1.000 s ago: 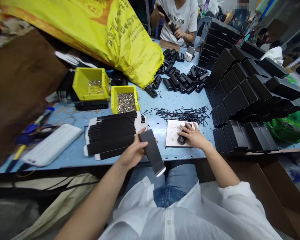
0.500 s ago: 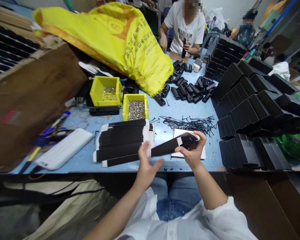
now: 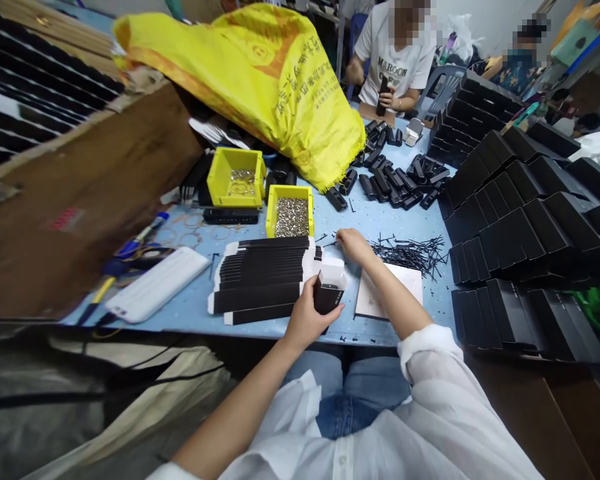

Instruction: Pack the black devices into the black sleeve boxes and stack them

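Right hand [image 3: 353, 244] moved from box to black pins [image 3: 405, 252], grip unclear, left hand [image 3: 307, 319] clasping upright black box [image 3: 329, 292], white flap open

Bare blue table [image 3: 380, 220] lies open between the black pins [image 3: 405, 250] and the scattered black parts [image 3: 395, 180] — a hand can pass there. Stacked black boxes [image 3: 520, 227] wall off the right; the yellow sack [image 3: 270, 80] blocks the back left.
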Demonstrator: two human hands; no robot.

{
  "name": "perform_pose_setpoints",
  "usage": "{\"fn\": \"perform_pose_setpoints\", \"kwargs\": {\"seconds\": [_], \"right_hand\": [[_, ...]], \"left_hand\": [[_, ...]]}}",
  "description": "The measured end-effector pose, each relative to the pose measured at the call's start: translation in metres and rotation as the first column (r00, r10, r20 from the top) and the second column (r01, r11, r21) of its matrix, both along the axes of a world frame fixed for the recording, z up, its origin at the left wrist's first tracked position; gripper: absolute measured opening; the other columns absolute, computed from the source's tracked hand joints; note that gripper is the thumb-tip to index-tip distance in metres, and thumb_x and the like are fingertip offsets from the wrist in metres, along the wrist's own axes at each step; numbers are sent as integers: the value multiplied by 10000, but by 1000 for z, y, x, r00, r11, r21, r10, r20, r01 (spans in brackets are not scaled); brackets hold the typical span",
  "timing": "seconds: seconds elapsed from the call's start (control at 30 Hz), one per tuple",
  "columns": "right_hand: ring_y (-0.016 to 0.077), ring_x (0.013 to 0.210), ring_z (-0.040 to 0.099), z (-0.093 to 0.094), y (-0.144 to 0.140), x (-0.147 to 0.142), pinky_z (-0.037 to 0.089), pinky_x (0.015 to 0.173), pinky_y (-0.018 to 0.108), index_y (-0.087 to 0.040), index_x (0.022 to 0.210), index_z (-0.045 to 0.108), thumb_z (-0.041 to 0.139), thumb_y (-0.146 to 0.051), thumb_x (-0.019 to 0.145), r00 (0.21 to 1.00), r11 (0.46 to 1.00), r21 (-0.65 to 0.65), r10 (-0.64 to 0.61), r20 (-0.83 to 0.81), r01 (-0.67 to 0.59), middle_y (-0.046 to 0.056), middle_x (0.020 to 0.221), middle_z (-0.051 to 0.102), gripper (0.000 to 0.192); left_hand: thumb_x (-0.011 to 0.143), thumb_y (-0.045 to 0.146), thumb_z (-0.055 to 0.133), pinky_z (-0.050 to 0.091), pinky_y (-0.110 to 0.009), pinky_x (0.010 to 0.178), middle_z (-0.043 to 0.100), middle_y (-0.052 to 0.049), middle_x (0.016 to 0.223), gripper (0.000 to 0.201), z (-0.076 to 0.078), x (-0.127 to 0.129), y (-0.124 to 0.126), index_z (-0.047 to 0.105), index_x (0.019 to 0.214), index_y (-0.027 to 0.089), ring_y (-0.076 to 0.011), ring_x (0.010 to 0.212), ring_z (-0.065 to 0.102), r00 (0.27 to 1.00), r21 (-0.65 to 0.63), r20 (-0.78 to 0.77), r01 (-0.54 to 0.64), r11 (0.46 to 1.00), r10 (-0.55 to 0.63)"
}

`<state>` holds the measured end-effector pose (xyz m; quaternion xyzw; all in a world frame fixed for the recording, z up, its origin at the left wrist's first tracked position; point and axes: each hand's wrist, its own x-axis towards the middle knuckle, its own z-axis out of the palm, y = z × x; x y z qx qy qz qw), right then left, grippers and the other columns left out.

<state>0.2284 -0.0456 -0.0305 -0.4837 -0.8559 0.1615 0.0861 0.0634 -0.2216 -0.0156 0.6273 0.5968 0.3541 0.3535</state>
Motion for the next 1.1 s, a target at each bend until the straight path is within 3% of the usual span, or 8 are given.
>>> {"fn": "perform_pose_setpoints", "kwargs": {"seconds": [0.1, 0.33, 0.53, 0.63, 0.73, 0.83, 0.93, 1.1], "right_hand": [[199, 1063, 498, -3, -8, 6, 379, 936, 324, -116, 1212, 574, 455, -184, 948, 998, 999, 14, -49, -30, 50, 135, 1127, 609, 298], [193, 968, 539, 7, -3, -22, 414, 936, 337, -110, 945, 637, 506, -150, 895, 970, 993, -23, -121, -213, 119, 122, 989, 626, 145], [135, 878, 616, 36, -94, 33, 513, 801, 293, -184, 1291, 459, 363, -301, 982, 727, 941, -26, -277, -628, 336, 93, 1109, 601, 345], [160, 849, 624, 47, -147, 38, 510, 835, 343, -211, 1054, 639, 546, -281, 901, 738, 969, 46, -155, -657, 245, 52, 945, 664, 192], [203, 994, 594, 46, -163, 35, 454, 958, 420, -224, 938, 707, 616, -285, 854, 808, 969, 93, -135, -574, 228, 67, 975, 678, 138], [180, 982, 618, 34, -156, 31, 510, 891, 368, -219, 1202, 629, 576, -390, 878, 606, 934, -170, -335, -721, 314, 92, 1136, 645, 370], [180, 1026, 645, 21, -154, 26, 516, 919, 353, -206, 1275, 590, 500, -481, 910, 483, 913, -390, -397, -780, 121, 92, 1195, 651, 466], [216, 1206, 580, 20, -162, 21, 418, 1077, 395, -235, 1128, 703, 531, -529, 882, 521, 969, -245, -231, -822, 44, 72, 1294, 617, 420]], "left_hand": [[746, 458, 672, 480, -427, 948, 587, -151, 1259, 730, -5, 8, -2, 354, 1346, 189, -315, 1145, 593, 995, -10, -69, 77, 997, -77], [742, 457, 678, 487, -425, 954, 588, -144, 1276, 765, -10, 6, -4, 342, 1380, 202, -310, 1160, 591, 995, 16, -91, 50, 999, -48], [759, 456, 670, 411, -427, 1056, 488, -170, 1405, 856, -8, 10, 0, 272, 1463, 175, -310, 1289, 489, 993, 45, -81, 90, 995, -87], [780, 444, 650, 438, -430, 1026, 476, -163, 1421, 903, -5, 12, 1, 173, 1504, 190, -305, 1279, 501, 982, 5, -78, 174, 985, -173], [789, 393, 639, 450, -420, 1010, 541, -121, 1353, 689, -7, 12, 1, 369, 1399, 224, -283, 1237, 538, 967, 38, -100, 239, 970, -235], [754, 355, 666, 480, -407, 965, 610, -96, 1215, 509, -10, 14, 2, 492, 1214, 223, -270, 1136, 600, 966, 99, -98, 249, 964, -239], [694, 379, 717, 518, -408, 876, 591, -143, 1236, 742, -10, 18, 6, 375, 1325, 194, -300, 1073, 637, 965, 50, -62, 260, 964, -257], [688, 368, 712, 527, -397, 795, 658, -155, 1130, 1031, 2, 25, 16, 104, 1492, 156, -307, 950, 688, 954, -113, 17, 298, 948, -298]]}}
